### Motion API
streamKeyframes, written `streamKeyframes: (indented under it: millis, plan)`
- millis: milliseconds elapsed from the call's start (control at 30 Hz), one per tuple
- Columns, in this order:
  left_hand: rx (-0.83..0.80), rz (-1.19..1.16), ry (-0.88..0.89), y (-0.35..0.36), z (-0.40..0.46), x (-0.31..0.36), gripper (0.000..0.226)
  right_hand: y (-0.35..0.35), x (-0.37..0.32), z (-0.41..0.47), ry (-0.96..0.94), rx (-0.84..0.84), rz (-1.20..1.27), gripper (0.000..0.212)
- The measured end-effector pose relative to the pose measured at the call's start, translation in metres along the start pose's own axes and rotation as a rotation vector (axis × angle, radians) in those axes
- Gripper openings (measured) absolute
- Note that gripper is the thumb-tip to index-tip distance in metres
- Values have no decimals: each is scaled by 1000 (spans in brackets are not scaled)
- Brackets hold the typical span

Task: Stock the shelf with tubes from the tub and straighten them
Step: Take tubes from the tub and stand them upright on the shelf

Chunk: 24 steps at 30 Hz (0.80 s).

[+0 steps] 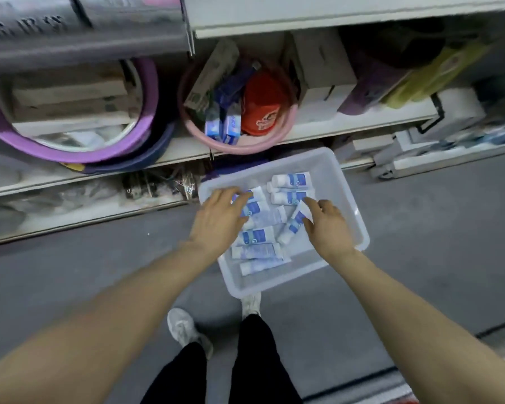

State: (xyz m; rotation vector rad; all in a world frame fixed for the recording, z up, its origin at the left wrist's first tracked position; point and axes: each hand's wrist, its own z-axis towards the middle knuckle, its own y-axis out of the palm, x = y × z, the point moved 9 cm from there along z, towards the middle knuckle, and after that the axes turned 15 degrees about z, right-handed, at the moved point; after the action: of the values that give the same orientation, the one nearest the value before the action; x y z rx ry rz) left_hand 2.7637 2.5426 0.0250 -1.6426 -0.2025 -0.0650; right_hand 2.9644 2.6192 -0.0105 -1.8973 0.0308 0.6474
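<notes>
Both hands reach down into the clear tub (349, 196) on the floor, where about ten white tubes (255, 236) with blue labels lie loose and crossed at all angles; none shows on the shelf (327, 131) yet, so the stocking looks barely begun. The left hand (217, 218) rests on the tubes at the tub's left side, its grip spread with fingers only loosely bent, holding nothing that can be seen. The right hand (328, 225) has its grip pinching the flat end of one tilted tube (293, 224) between thumb and forefinger. Lifted by that thin crimped end alone, the tube could swing or slip out and drop back among the others, or onto the floor. Scooping several at once with the left hand risks the same, since they are smooth and lie across each other. The tub sits near the person's shoe (251, 304), so a step forward could kick or tip it. The lower shelf looks crowded with a pink basin (271, 141) of boxes and a purple hoop (150, 91), which leaves little room and could knock tubes askew. Blur leaves the tube labels unreadable: only blue panels with a round mark show, and no brand can be made out
</notes>
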Motion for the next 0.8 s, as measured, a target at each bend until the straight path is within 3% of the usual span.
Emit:
streamKeyframes:
  millis: [167,367,633,800]
  plan:
    - [-224,-32,-19,97,-2,9,59,55,68,14,164,-151,24,50]
    - [-441,-80,-49,184,-3,15,59,110,108,37,216,-257,54,50]
    - [-509,1,-82,236,8,23,60,158,129,70,309,-316,136,42]
    - [-428,124,-26,241,12,28,72,168,133,75,390,-288,191,38]
